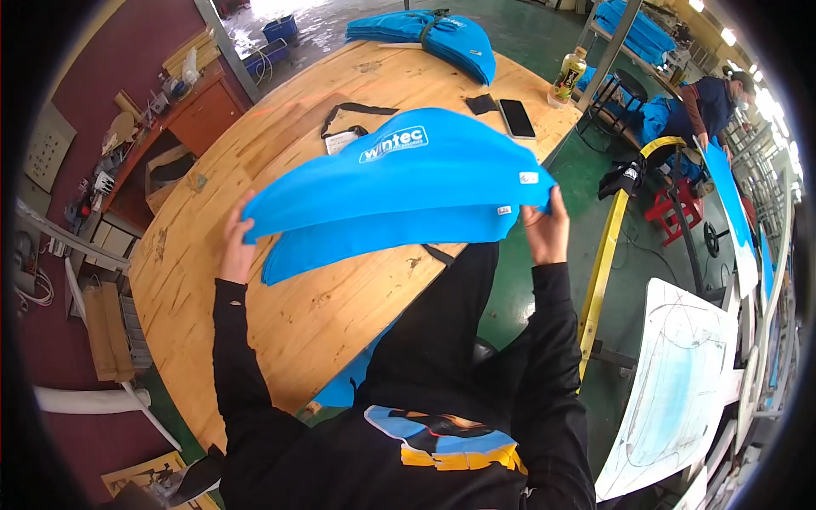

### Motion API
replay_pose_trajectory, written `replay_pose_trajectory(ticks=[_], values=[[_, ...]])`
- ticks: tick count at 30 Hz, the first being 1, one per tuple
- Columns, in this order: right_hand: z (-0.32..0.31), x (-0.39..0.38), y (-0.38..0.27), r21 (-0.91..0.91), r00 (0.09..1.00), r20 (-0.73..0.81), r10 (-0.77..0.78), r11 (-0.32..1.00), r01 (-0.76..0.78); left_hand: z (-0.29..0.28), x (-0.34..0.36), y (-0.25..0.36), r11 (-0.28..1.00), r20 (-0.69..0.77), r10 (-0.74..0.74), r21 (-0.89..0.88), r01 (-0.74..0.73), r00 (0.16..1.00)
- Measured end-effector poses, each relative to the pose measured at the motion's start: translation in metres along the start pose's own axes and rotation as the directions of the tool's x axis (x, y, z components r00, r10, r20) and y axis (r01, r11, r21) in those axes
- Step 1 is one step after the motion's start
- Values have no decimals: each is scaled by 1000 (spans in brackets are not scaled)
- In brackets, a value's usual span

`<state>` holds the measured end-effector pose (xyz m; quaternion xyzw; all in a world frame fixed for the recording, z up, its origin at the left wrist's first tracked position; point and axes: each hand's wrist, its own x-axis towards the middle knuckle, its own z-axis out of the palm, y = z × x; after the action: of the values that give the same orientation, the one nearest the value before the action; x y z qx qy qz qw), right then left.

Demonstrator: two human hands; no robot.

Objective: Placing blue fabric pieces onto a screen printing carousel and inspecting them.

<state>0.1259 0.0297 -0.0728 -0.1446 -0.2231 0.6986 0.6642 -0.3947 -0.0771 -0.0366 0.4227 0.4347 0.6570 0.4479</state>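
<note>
A curved blue fabric piece (pixel 399 174) with a white printed logo and a small white label is stretched between my two hands. My left hand (pixel 236 235) grips its left end, fingers closed on the edge. At the other end, my right hand (pixel 546 228) pinches the right tip near the label. Under it, nearer to me, more blue fabric of the same shape (pixel 382 245) lies on the wooden table (pixel 314 340); how many layers it has is partly hidden. Beyond the held piece are a black strap (pixel 367 108) and a small white slip (pixel 342 140).
A strapped bundle of blue pieces (pixel 429 34) lies at the table's far end. A phone (pixel 516 119), a black scrap (pixel 481 104) and a bottle (pixel 568 75) sit at the right edge. A co-worker (pixel 718 102) handles blue sheeting beyond a yellow rail (pixel 602 280).
</note>
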Motion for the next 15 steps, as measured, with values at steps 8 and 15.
replay_pose_trajectory(ticks=[8,15], values=[[-73,-19,48,-76,932,-358,57,993,-90,-10,-23,-46,843,-23,-248,488,227,969],[-50,-10,26,-121,977,-214,-7,993,-19,1,-24,-31,911,0,-157,386,145,988]])
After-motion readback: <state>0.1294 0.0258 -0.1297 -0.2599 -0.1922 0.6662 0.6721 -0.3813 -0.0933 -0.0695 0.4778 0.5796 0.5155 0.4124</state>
